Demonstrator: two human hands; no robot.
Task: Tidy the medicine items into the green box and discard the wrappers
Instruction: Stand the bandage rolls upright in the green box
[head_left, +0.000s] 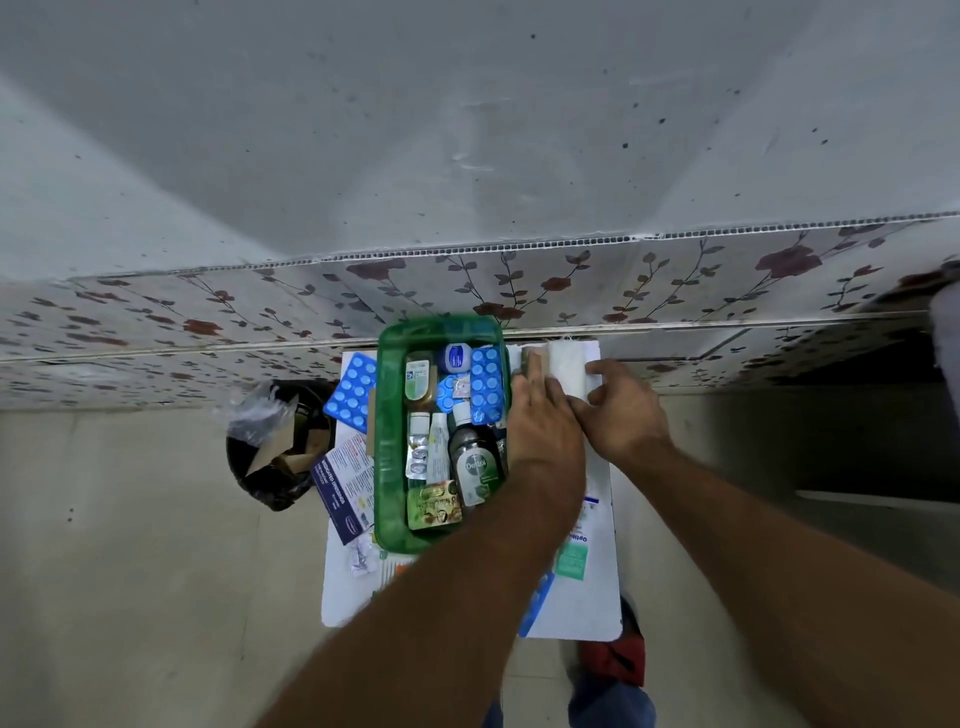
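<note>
Pinching the white gauze roll (563, 364), the right hand (626, 410) should've rolled tighter while the flat, open left hand (545, 421) pinned it beside the green box (387, 467).

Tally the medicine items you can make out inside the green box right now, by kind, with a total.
In the green box, as far as visible:
Bottles: 2, amber bottle and Dettol bottle
Blue blister packs: 2
Silver blister strip: 1
White tube: 1
Small blue-label jar: 1
Green packet: 1
Total: 8
</note>
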